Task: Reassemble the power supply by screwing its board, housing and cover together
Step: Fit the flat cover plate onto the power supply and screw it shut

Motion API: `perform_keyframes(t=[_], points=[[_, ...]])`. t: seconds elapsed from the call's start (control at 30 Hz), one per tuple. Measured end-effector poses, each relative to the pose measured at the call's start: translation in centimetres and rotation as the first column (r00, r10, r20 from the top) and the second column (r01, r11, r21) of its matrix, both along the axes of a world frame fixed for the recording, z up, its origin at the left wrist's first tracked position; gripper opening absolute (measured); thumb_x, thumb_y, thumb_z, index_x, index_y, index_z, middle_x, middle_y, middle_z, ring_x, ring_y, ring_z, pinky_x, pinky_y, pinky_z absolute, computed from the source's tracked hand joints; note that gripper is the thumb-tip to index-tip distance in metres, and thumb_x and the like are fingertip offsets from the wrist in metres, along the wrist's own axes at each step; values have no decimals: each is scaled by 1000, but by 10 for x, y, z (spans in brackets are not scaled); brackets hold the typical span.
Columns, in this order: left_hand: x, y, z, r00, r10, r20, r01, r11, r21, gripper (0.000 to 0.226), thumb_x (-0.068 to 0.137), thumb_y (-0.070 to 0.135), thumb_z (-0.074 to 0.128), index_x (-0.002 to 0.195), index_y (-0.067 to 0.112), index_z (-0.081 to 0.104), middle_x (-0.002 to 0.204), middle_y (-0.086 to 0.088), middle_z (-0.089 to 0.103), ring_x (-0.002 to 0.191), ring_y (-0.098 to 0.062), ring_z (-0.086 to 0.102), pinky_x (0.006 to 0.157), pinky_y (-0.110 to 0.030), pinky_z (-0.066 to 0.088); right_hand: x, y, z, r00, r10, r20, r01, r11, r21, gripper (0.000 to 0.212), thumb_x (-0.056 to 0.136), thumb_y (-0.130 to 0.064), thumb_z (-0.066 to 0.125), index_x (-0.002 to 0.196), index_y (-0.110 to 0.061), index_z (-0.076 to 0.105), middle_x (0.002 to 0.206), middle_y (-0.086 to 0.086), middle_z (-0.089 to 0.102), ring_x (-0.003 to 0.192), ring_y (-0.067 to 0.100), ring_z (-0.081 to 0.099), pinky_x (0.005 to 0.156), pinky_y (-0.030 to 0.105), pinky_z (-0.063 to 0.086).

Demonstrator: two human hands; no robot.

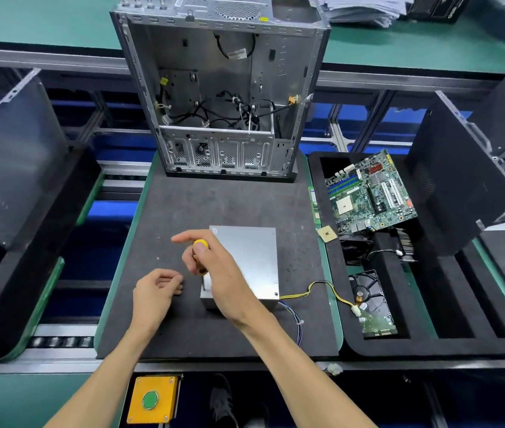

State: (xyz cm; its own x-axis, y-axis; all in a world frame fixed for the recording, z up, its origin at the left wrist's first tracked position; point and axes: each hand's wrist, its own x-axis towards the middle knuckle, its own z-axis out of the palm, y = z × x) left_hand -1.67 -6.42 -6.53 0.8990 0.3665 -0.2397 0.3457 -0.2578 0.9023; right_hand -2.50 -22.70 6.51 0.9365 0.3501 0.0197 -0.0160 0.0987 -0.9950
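The silver power supply (251,261) lies on the dark foam mat (183,211), its flat cover facing up, with a screw visible at its near right corner. Yellow and black cables (322,288) trail from its right side. My right hand (217,273) grips a screwdriver with a yellow-capped handle (201,243), held upright over the near left corner of the housing; my index finger points left. My left hand (155,291) hovers just left of the power supply with its fingers loosely curled; whether it holds a screw I cannot tell.
An open, empty computer case (220,88) stands at the back of the mat. A black foam tray (430,304) on the right holds a motherboard (371,193), a CPU (327,233), a fan and a hard drive (371,304). Dark side panels lean at both sides. A yellow button box (152,400) sits below.
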Motion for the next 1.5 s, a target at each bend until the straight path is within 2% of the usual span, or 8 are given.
perform_keyframes(t=[0.3, 0.53, 0.67, 0.77, 0.97, 1.17, 1.27, 1.5], points=[[-6, -2, -5, 1000, -21, 0, 21, 999, 36, 3, 93, 16, 69, 94, 16, 72, 83, -2, 75, 79, -20, 72, 81, -39, 60, 3, 1, -3, 1000, -26, 12, 26, 999, -33, 17, 99, -28, 61, 101, -22, 46, 78, -6, 60, 74, 12, 57, 71, 26, 50], [-7, -5, -4, 999, -40, 9, 39, 997, 72, 4, 92, 11, 70, 89, 13, 71, 81, -5, 74, 77, -23, 70, 77, -38, 59, 0, 4, -4, 1000, -21, 9, 21, 1000, -5, 30, 107, -30, 33, 115, -18, 60, 86, -2, 49, 79, 7, 46, 76, 17, 39], [-9, -6, -3, 998, -60, 15, 59, 995, 81, 4, 92, 10, 68, 90, 13, 70, 81, -5, 73, 79, -22, 70, 76, -35, 59, 3, 4, -8, 999, -35, 3, 35, 999, -1, 8, 103, -22, 53, 107, -16, 51, 90, 1, 62, 85, 12, 60, 81, 25, 50], [-9, -5, -3, 997, -72, 2, 71, 993, 94, 4, 93, 13, 68, 91, 16, 69, 83, -3, 73, 80, -18, 70, 75, -32, 59, 5, 3, -6, 999, -54, 4, 54, 998, -14, 19, 99, -23, 61, 101, -21, 43, 76, -8, 55, 71, 14, 51, 70, 22, 45], [-8, -2, -6, 997, -78, 10, 77, 993, 86, 4, 91, 12, 71, 91, 16, 70, 83, -1, 73, 78, -18, 69, 69, -22, 54, 8, 5, -4, 999, -45, -3, 45, 999, -9, 31, 107, -28, 33, 117, -15, 60, 86, 1, 48, 80, 9, 45, 78, 19, 39], [-9, 0, -7, 994, -106, 15, 104, 990, 98, 6, 92, 14, 71, 90, 20, 71, 83, 1, 74, 79, -15, 69, 71, -24, 57, 13, 6, -4, 1000, -18, -11, 18, 1000, -1, 19, 99, -20, 61, 101, -17, 42, 73, -9, 58, 66, 11, 53, 67, 22, 46], [-7, -3, -8, 989, -151, -2, 149, 969, 198, 11, 90, 14, 73, 85, 24, 72, 85, 6, 71, 78, -11, 65, 67, -13, 48, 14, 6, -3, 1000, -1, -1, 1, 999, 35, 14, 100, -28, 49, 104, -16, 45, 70, -10, 46, 65, 9, 41, 66, 20, 38], [-5, -4, -4, 925, -368, -95, 369, 809, 458, 21, 89, 5, 70, 89, 26, 69, 83, 7, 64, 73, -7, 58, 70, -22, 46, 18, 5, -2, 998, 40, -40, -38, 997, 63, 29, 101, -24, 29, 97, -11, 54, 72, -1, 48, 66, 7, 41, 64, 17, 36]])
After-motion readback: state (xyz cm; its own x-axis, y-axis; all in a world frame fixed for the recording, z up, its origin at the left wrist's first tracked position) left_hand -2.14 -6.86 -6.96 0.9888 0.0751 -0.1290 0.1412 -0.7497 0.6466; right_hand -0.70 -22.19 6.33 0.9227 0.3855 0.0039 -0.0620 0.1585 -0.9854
